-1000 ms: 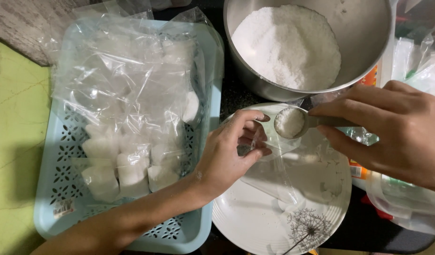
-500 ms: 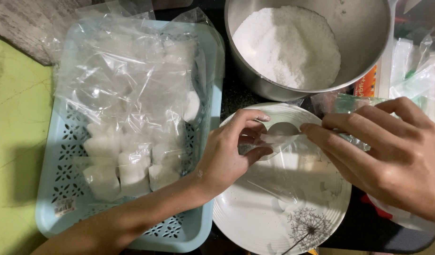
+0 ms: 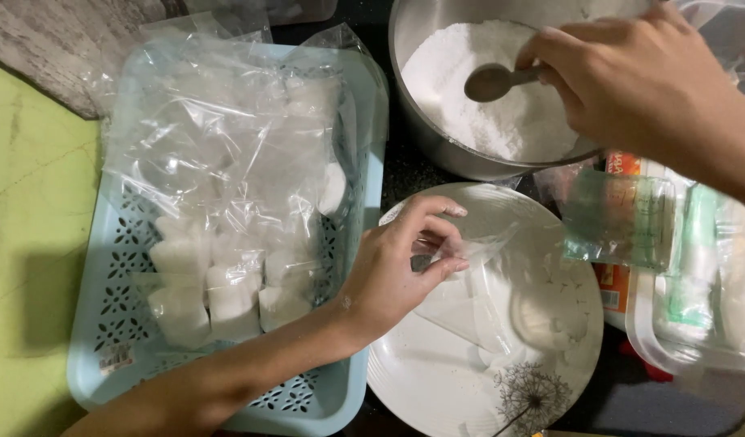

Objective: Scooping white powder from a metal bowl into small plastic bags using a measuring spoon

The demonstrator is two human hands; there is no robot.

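One small clear plastic bag (image 3: 469, 275) lies limp, mouth pinched open.

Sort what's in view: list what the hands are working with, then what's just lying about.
In use:
left hand, holding a small clear bag open over the plate
right hand, holding the spoon over white powder in the steel bowl

Lying about:
blue basket of filled bags
empty bags at right

Single head cam, looking steeply down at close range onto worktop: light-blue basket (image 3: 93, 324) frame-left, steel bowl (image 3: 437, 146) top centre, white plate (image 3: 437, 380) bottom centre, both hands in shot; no 2nd view to overlap with.
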